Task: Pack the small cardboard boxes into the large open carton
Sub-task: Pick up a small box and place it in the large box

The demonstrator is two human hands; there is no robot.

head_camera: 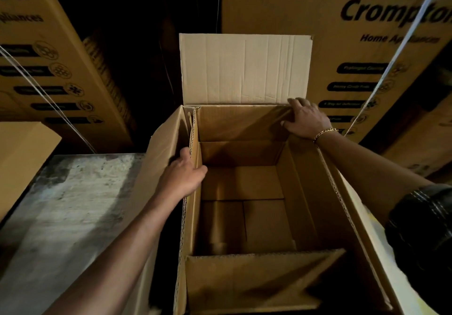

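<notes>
Nearest the camera, the front flap [256, 280] of the large carton [305, 192] folds inward and sags over the opening, so it may snag anything lowered in at that end; pushing it out first would help. Down inside, small boxes [264, 224] already lie flat on the bottom: two side by side at the near end and at least one more behind them, tight against each other, with plenty of depth above. The lower left corner is in shadow and hard to read.

The left hand [183, 177] curls over the top edge of the left wall, thumb inside, other fingers outside, gripping the cardboard. The right hand [305, 118] rests spread and flat on the far right corner, where the upright back flap [244, 70] begins, holding nothing but the carton. Both seem to be steadying and squaring the walls, which is sensible before the next layer goes in.

To the left stands a worn grey table [68, 204], with another box [22, 158] at its far left edge. Behind, tall printed cartons [318, 33] crowd close, so elbow room is limited.
</notes>
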